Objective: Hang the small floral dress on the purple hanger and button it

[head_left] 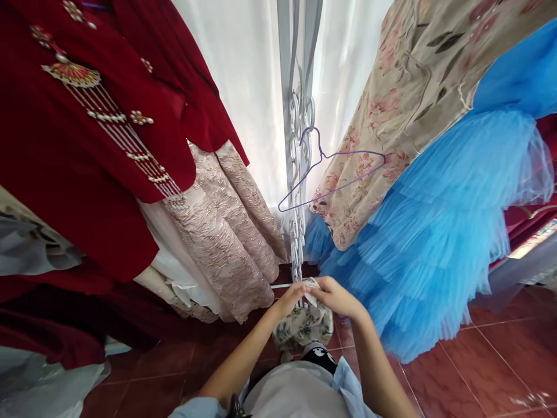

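Observation:
Both of my hands are in front of my waist, pinching the upper edge of a pale floral cloth garment (307,326). My left hand (290,299) grips it from the left, and my right hand (338,296) from the right, close beside it. Below them the garment hangs gathered, showing dark leaf-like print. What kind of garment it is I cannot make out. Beyond my hands, a bare purple wire hanger (321,155) hangs by its hook from the grey scrolled metal stand (295,130).
To the left hang a red velvet jacket (100,157) with beaded trim and a pink brocade skirt (221,226). A beige floral dress (391,110) and a blue tiered tulle gown (435,215) hang on the right. White curtain (243,75) stands behind; red tiles (483,360) cover the floor.

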### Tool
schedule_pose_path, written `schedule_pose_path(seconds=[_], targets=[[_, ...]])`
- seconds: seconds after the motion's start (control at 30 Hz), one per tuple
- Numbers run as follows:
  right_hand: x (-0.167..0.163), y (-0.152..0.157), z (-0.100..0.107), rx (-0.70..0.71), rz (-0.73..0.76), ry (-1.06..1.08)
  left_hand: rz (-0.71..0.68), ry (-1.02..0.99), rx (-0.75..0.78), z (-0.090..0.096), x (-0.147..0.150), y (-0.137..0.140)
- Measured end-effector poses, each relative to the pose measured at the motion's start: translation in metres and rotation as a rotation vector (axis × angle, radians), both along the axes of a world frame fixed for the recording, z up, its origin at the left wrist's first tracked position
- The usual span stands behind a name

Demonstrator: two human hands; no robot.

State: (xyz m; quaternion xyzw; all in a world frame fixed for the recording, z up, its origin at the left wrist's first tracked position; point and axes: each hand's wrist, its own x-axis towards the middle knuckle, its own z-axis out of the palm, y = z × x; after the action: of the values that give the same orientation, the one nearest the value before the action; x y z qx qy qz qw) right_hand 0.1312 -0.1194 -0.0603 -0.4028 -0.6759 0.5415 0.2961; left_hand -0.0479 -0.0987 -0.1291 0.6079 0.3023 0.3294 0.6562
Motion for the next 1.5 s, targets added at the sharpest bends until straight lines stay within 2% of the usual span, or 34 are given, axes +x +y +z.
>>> schedule_pose_path(seconds=[0.07, 0.13, 0.23, 0.33, 0.53, 0.6, 0.67, 0.73, 0.83, 0.93, 1.0, 1.07, 1.13, 1.27, 1.37, 1.5], targets=[[0.016, -0.003, 0.025, 0.043, -0.030, 0.030, -0.056, 0.049, -0.035, -0.003, -0.004, -0.012], [0.029, -0.003, 0.046, 0.095, -0.113, 0.082, -0.125, 0.126, -0.044, 0.002, -0.009, -0.018], [0.043, 0.001, 0.062, 0.179, -0.230, 0.112, -0.230, 0.193, -0.004, 0.016, -0.018, -0.017], [0.047, 0.010, 0.063, 0.248, -0.356, 0.120, -0.287, 0.230, 0.015, 0.026, -0.028, -0.017], [0.063, 0.031, 0.054, 0.346, -0.599, 0.158, -0.200, 0.027, -0.293, 0.038, -0.044, -0.014], [0.076, 0.039, 0.053, 0.368, -0.690, 0.182, -0.251, 0.094, -0.242, 0.053, -0.050, -0.005], [0.091, 0.047, 0.053, 0.399, -0.784, 0.189, -0.269, 0.289, -0.064, 0.073, -0.059, 0.006], [0.106, 0.056, 0.053, 0.419, -0.849, 0.171, -0.187, 0.461, 0.119, 0.094, -0.072, 0.022], [0.121, 0.070, 0.048, 0.405, -0.850, 0.140, 0.113, 0.513, 0.324, 0.122, -0.096, 0.054], [0.127, 0.085, 0.039, 0.393, -0.753, 0.120, 0.460, 0.356, 0.518, 0.145, -0.118, 0.093], [0.128, 0.094, 0.034, 0.384, -0.677, 0.121, 0.583, 0.173, 0.568, 0.160, -0.124, 0.121], [0.128, 0.104, 0.032, 0.383, -0.653, 0.144, 0.583, 0.015, 0.502, 0.174, -0.119, 0.145], [0.129, 0.113, 0.031, 0.399, -0.691, 0.178, 0.505, -0.064, 0.355, 0.187, -0.105, 0.165], [0.137, 0.134, 0.027, 0.422, -0.790, 0.243, 0.331, -0.043, 0.155, 0.202, -0.068, 0.185], [0.149, 0.159, 0.022, 0.472, -0.839, 0.239, 0.231, 0.006, 0.110, 0.206, -0.052, 0.186], [0.170, 0.205, 0.032, 0.635, -0.877, 0.146, 0.295, 0.098, 0.163, 0.214, -0.059, 0.184]])
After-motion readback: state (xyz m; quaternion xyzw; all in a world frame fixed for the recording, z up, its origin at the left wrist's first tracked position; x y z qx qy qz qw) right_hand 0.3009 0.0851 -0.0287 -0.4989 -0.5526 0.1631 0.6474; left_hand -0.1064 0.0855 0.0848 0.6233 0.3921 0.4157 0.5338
